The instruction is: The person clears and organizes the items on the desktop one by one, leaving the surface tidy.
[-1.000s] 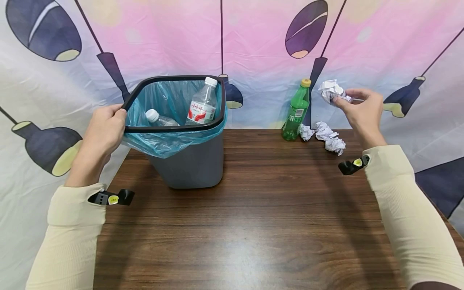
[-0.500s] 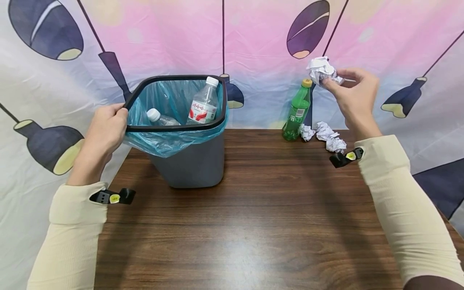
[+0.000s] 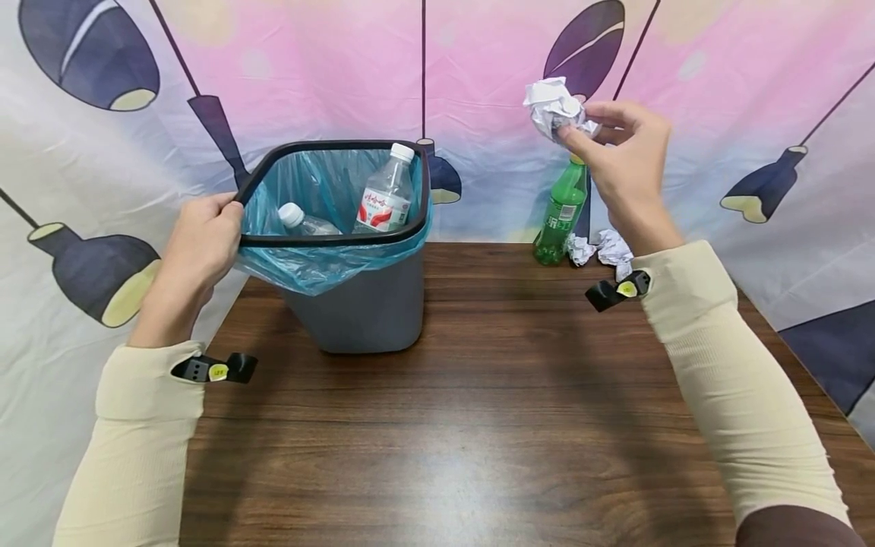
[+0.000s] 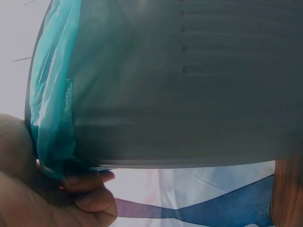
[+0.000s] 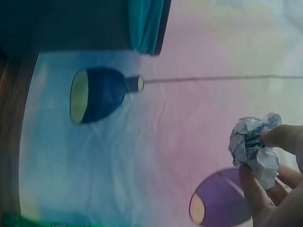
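This looks like a staged recording set rather than a lived-in room. A printed fabric backdrop (image 3: pixel 478 68), pink fading to pale blue with dark purple hanging-lamp shapes, is stretched behind and to both sides, its creases showing, so no real wall or furniture is visible. In front stands a single dark wood-grain table (image 3: pixel 478 425) carrying only a few props: a grey waste bin (image 3: pixel 362 304) lined with a blue-green bag and holding clear plastic bottles, a green bottle (image 3: pixel 559 216), and some crumpled paper balls (image 3: pixel 608 249). The person wears cream sleeves with small black clip-on devices (image 3: pixel 217 370) bearing yellow labels at the wrists, which fits a data-recording setup.
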`<move>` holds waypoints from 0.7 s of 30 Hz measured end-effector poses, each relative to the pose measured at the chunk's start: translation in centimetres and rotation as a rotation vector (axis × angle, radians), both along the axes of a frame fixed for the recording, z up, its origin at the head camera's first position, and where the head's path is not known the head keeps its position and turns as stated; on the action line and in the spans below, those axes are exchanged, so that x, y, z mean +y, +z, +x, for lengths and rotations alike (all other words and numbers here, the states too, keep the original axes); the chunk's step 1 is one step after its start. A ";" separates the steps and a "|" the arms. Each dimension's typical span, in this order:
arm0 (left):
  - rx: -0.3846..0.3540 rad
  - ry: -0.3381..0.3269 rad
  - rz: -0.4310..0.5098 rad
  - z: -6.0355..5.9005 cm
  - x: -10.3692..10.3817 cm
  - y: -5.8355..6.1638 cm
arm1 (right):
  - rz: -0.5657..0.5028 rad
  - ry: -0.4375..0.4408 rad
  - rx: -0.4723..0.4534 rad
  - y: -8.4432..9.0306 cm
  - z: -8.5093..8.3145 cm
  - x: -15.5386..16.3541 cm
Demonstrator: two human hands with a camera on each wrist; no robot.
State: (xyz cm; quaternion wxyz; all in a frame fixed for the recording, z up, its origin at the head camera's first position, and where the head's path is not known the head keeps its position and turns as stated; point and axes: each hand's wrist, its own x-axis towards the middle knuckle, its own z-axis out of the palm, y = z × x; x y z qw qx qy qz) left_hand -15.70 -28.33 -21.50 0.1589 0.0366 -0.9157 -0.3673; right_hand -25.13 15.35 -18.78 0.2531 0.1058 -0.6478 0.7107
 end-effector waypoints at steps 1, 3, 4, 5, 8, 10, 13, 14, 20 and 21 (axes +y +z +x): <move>-0.001 -0.001 0.001 0.0 0.0 0.0 | 0.008 0.006 0.008 0.1 0.0 -0.4; -0.002 -0.003 0.002 0.0 0.0 0.0 | 0.025 0.014 0.010 0.4 0.1 -1.2; -0.003 -0.005 0.004 0.0 -0.1 0.0 | 0.035 0.016 0.009 0.5 0.2 -1.5; -0.004 -0.005 0.004 0.0 -0.1 0.0 | 0.042 0.018 0.000 0.6 0.2 -1.9; -0.005 -0.009 0.005 0.0 0.0 0.0 | 0.066 0.024 -0.026 0.9 0.3 -3.0; -0.006 -0.010 0.007 0.1 0.0 0.0 | 0.087 0.024 -0.035 0.9 0.4 -3.8; -0.005 -0.008 0.014 0.1 0.0 0.0 | 0.117 0.037 -0.023 1.0 0.5 -5.0; -0.006 -0.008 0.016 0.1 0.0 0.0 | 0.120 0.047 -0.011 1.0 0.6 -5.4; -0.028 -0.009 0.031 0.0 0.0 0.0 | 0.201 0.081 0.059 1.1 1.2 -7.4; -0.032 -0.010 0.032 -0.1 0.0 0.0 | 0.215 0.084 0.064 1.1 1.3 -7.6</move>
